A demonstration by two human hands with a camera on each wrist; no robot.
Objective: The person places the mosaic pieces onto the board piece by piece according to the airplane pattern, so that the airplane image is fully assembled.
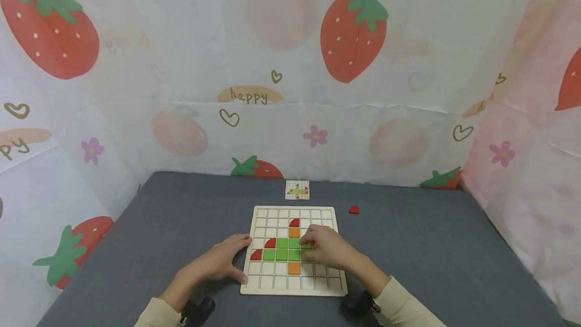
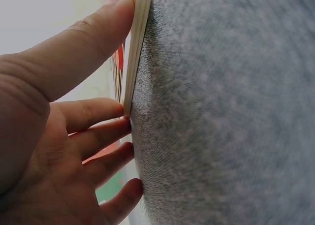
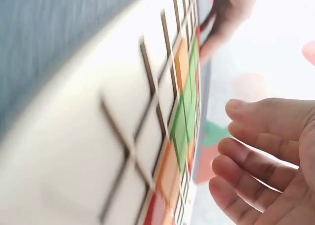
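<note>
A pale wooden grid board (image 1: pixel 268 282) lies on the table, holding several green square tiles (image 1: pixel 282 255), orange tiles (image 1: pixel 294 268) and red rounded pieces (image 1: pixel 256 255). My left hand (image 1: pixel 222 259) rests at the board's left edge. In the left wrist view, its spread thumb (image 2: pixel 81 45) and fingertips touch the board's rim. Over the right part of the green tiles hovers my right hand (image 1: pixel 331 248), fingers loosely bent. The right wrist view shows nothing between those fingers (image 3: pixel 246 156). There, an orange tile (image 3: pixel 168 173) and a red piece (image 3: pixel 155 211) appear, which the hand hides in the head view.
A small picture card (image 1: pixel 297 190) with a coloured grid pattern lies behind the board. One loose red rounded piece (image 1: pixel 354 210) lies beyond the board's right corner. Dark grey cloth covers the table (image 1: pixel 422 256), and a strawberry-printed curtain (image 1: pixel 290 64) hangs around it.
</note>
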